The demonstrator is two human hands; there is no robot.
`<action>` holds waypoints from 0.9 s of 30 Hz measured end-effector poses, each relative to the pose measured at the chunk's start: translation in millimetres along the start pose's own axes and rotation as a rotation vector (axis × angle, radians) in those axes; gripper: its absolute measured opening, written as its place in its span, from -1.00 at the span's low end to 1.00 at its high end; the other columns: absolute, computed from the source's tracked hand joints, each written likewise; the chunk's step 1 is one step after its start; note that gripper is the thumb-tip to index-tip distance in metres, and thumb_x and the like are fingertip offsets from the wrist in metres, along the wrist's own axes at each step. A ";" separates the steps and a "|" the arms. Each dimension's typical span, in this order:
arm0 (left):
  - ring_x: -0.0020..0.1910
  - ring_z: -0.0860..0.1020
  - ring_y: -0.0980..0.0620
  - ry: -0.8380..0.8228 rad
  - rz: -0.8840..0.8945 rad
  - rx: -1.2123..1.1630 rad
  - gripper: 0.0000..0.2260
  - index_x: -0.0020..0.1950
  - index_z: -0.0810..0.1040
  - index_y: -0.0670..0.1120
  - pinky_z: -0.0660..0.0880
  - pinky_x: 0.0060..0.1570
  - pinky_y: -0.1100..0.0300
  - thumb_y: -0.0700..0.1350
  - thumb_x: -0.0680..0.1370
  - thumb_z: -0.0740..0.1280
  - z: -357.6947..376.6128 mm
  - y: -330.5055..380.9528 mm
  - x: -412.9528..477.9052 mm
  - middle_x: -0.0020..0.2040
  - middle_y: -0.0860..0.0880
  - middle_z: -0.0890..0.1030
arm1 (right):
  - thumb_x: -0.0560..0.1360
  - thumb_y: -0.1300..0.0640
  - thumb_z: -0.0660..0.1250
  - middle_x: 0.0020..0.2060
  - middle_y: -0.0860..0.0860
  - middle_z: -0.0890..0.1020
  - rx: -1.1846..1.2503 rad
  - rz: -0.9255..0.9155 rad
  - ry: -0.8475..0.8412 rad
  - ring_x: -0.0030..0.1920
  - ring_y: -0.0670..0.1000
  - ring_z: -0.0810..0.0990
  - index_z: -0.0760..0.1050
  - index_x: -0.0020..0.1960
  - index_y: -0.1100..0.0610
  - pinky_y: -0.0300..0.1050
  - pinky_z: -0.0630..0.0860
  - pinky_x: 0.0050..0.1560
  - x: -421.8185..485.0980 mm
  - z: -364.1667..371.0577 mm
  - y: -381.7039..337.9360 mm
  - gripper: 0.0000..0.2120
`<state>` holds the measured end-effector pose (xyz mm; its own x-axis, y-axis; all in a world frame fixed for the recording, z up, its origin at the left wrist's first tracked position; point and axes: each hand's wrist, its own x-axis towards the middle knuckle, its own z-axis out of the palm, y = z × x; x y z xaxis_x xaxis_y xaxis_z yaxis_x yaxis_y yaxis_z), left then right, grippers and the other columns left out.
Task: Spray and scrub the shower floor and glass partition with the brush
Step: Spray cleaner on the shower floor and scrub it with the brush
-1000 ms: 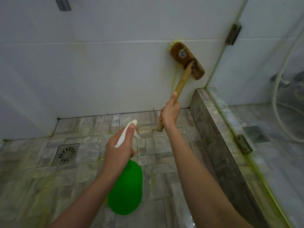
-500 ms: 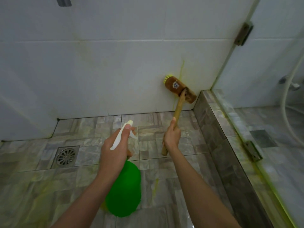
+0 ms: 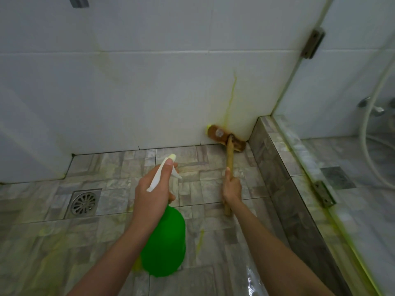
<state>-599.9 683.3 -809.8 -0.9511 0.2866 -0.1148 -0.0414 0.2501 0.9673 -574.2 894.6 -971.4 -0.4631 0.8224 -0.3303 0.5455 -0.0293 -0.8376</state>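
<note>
Head view, shower stall. White tiled wall (image 3: 149, 92) fills the upper frame, w/ a yellow-green streak (image 3: 232, 97) running down to the brush. Shower floor (image 3: 53, 231): grey-brown mosaic tile, wet, w/ faint yellow-green smears. Glass partition (image 3: 342, 71) stands at right on a tiled curb (image 3: 277, 178); yellow-green residue lines its bottom edge. A white hose (image 3: 367, 129) shows through the glass. Green spray bottle (image 3: 163, 242) hangs above the floor at centre, white trigger head pointing fwd toward the wall. Brush (image 3: 229, 157): wooden handle, brown head pressed to the foot of the wall in the corner by the curb, approx. at the wall-floor joint. Left hand (image 3: 151, 195) grips the bottle neck, fingers wrapped round it, index finger laid along the top of the trigger head. Right hand (image 3: 232, 189) clamps the lower handle, fingers curled round it, thumb straight along the shaft. Round-grille floor drain (image 3: 83, 202) sits left of the bottle. Two metal hinges (image 3: 312, 42) fix the glass, upper and lower.
</note>
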 end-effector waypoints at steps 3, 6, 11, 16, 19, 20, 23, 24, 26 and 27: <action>-0.54 0.45 0.17 -0.001 0.010 -0.018 -0.63 -0.06 0.68 -0.06 0.43 -0.42 0.44 0.15 0.64 0.20 2.0 1.6 -0.3 -0.18 0.14 0.66 | 0.62 -0.19 0.02 -0.44 0.04 0.44 -0.100 -0.059 -0.033 -0.43 0.02 0.43 0.33 -0.38 0.13 -0.13 0.29 -0.45 4.0 -12.9 2.2 -0.46; -0.53 0.45 0.15 -0.014 0.007 -0.028 -0.72 -0.17 0.62 0.12 0.44 -0.41 0.41 0.15 0.63 0.21 4.9 2.7 -2.1 -0.23 0.14 0.64 | 0.62 -0.18 0.03 -0.47 0.05 0.40 -0.004 -0.146 0.057 -0.46 0.03 0.39 0.28 -0.39 0.13 -0.12 0.29 -0.43 2.4 -17.9 -17.2 -0.47; -0.46 0.47 0.11 -0.006 0.020 -0.052 -0.74 -0.07 0.67 0.07 0.44 -0.44 0.40 0.12 0.64 0.24 8.9 6.9 5.0 -0.09 0.02 0.68 | 0.63 -0.15 0.03 -0.47 0.04 0.40 -0.005 -0.124 0.079 -0.43 0.05 0.40 0.28 -0.41 0.13 -0.12 0.24 -0.46 -0.3 -18.9 -18.2 -0.47; -0.26 0.60 0.02 0.007 0.123 0.028 -0.66 -0.11 0.67 -0.04 0.47 -0.21 0.21 0.16 0.63 0.27 37.7 11.0 39.2 -0.23 -0.03 0.66 | 0.63 -0.15 0.00 -0.23 0.20 0.58 -0.326 -0.032 0.005 -0.20 0.17 0.56 0.50 -0.18 0.25 -0.08 0.40 -0.28 7.3 -39.0 7.0 -0.45; -0.21 0.56 0.06 -0.020 0.226 0.096 -0.61 -0.15 0.59 -0.17 0.37 -0.25 0.42 0.12 0.65 0.25 61.6 6.9 60.8 -0.21 -0.12 0.64 | 0.63 -0.15 0.01 -0.01 0.27 0.62 -0.449 0.006 -0.029 0.01 0.24 0.59 0.54 0.01 0.32 0.00 0.47 -0.08 17.2 -42.5 3.0 -0.43; -0.26 0.53 0.07 -0.029 0.256 0.105 -0.61 -0.15 0.57 -0.20 0.35 -0.27 0.44 0.10 0.66 0.25 68.9 5.4 67.0 -0.21 -0.16 0.62 | 0.64 -0.14 0.00 0.04 0.27 0.61 -0.482 0.020 -0.051 0.05 0.24 0.58 0.54 0.06 0.33 -0.01 0.46 -0.06 20.3 -43.7 -1.2 -0.43; -0.33 0.49 0.15 -0.021 0.325 0.123 -0.64 -0.15 0.57 -0.17 0.36 -0.29 0.40 0.06 0.67 0.23 88.7 0.4 86.9 -0.29 -0.10 0.58 | 0.65 -0.08 -0.03 0.10 0.26 0.57 -0.543 0.017 -0.130 0.11 0.23 0.55 0.49 0.16 0.33 -0.03 0.44 -0.01 28.1 -49.4 -17.0 -0.48; -0.33 0.51 0.14 -0.013 0.342 0.123 -0.65 -0.16 0.57 -0.15 0.40 -0.26 0.33 0.06 0.67 0.23 95.9 -0.7 93.2 -0.30 -0.07 0.59 | 0.66 -0.06 -0.04 0.12 0.27 0.56 -0.563 -0.004 -0.150 0.13 0.24 0.54 0.47 0.18 0.33 -0.02 0.44 0.02 31.0 -52.2 -21.0 -0.49; -0.30 0.55 0.07 0.017 0.354 0.109 -0.65 -0.17 0.58 -0.12 0.47 -0.21 0.15 0.07 0.67 0.23 107.8 -3.5 100.1 -0.31 -0.04 0.60 | 0.66 -0.06 -0.04 0.15 0.26 0.56 -0.583 -0.010 -0.146 0.14 0.24 0.54 0.46 0.21 0.32 -0.03 0.45 0.05 34.3 -53.7 -24.5 -0.49; -0.29 0.57 0.04 0.053 0.370 0.089 -0.66 -0.14 0.60 -0.12 0.50 -0.21 0.10 0.07 0.67 0.23 113.7 -5.0 101.7 -0.31 -0.04 0.61 | 0.66 -0.07 -0.03 0.15 0.26 0.56 -0.580 0.000 -0.137 0.14 0.23 0.54 0.47 0.21 0.32 -0.03 0.46 0.05 35.7 -54.0 -25.5 -0.49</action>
<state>-661.6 816.4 -852.0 -0.9112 0.3252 0.2529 0.3326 0.2186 0.9174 -566.9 955.4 -938.4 -0.5284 0.7402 -0.4158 0.8200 0.3181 -0.4758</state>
